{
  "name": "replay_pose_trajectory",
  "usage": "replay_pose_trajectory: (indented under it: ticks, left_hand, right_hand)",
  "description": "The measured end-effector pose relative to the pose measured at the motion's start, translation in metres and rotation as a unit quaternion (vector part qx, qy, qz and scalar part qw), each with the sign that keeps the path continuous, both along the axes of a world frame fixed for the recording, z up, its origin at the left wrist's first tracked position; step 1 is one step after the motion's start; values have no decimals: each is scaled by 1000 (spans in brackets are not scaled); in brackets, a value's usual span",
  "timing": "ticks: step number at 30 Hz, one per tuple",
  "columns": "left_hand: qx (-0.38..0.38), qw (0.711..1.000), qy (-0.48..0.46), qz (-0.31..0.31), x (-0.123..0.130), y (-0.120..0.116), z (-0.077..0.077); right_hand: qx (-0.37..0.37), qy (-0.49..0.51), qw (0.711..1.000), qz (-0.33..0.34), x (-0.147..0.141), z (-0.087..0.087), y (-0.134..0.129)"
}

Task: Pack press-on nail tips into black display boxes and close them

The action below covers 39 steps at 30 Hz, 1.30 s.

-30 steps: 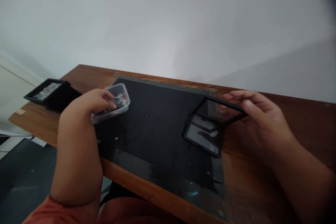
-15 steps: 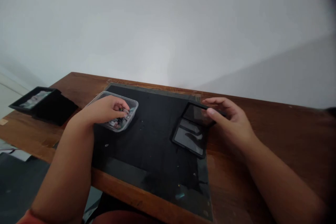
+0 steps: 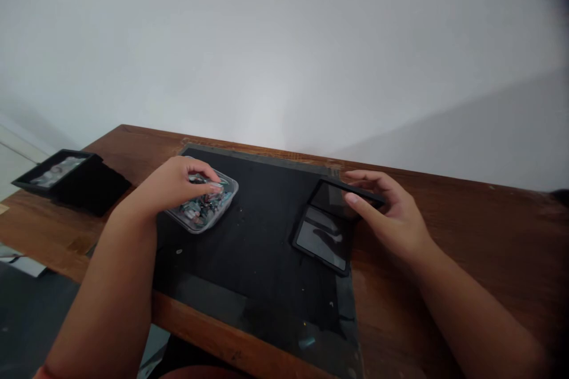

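Observation:
A clear plastic tub of small shiny, mixed-colour pieces sits at the left of the black mat. Over it is my left hand, thumb and fingertips pinched together above the pieces; what is between the tips is too small to make out. Toward the mat's right edge lies a flat black case with its lid raised; lid and base both have glossy panels. My right hand grips the lid's right edge between thumb and fingers.
The dark mat lies on a wooden table against a pale wall. On the far left stands a black box with a picture on its slanted top. Tiny scraps, among them a bluish one, are scattered on the mat.
My left hand has lifted slightly from the pieces, and more of the tub's contents shows. The tub sits slightly further right and nearer. My right hand keeps its hold on the lid.

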<state>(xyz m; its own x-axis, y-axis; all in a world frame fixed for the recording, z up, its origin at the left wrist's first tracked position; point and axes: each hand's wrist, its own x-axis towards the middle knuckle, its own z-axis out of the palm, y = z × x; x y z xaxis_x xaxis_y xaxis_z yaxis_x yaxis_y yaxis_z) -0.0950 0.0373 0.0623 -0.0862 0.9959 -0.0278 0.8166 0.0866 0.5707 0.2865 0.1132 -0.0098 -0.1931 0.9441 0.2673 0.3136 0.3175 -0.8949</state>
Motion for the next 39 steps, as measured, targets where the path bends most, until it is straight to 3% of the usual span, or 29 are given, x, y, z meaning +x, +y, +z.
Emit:
replay_pose_trajectory:
  ticks: [5,12,17,23,27,33,36,39]
  left_hand:
    - [39,999,10,17,1,-2,0]
    - [92,995,11,23,6,-5,3]
    - [118,993,12,12,10,-7,4]
    - [120,992,14,-30,11,-11,3]
    - [164,984,12,-65,17,-15,5]
    - [281,958,0,-63,46,-15,-4]
    - [351,926,-10,-141,72,-15,-15]
    - [391,894,-40,-213,100,-18,-27]
  right_hand:
    - [24,-23,999,2,3,0,1]
    - [200,-109,972,61,8,-4,3]
    - [257,-134,956,51,10,-3,3]
    - [286,-83,953,50,9,1,0]
    - [325,-62,943,29,5,5,-7]
    - [423,-152,893,8,-10,20,-25]
    - [467,-168,868,9,-23,25,-40]
    - [478,-163,863,30,-33,25,-53]
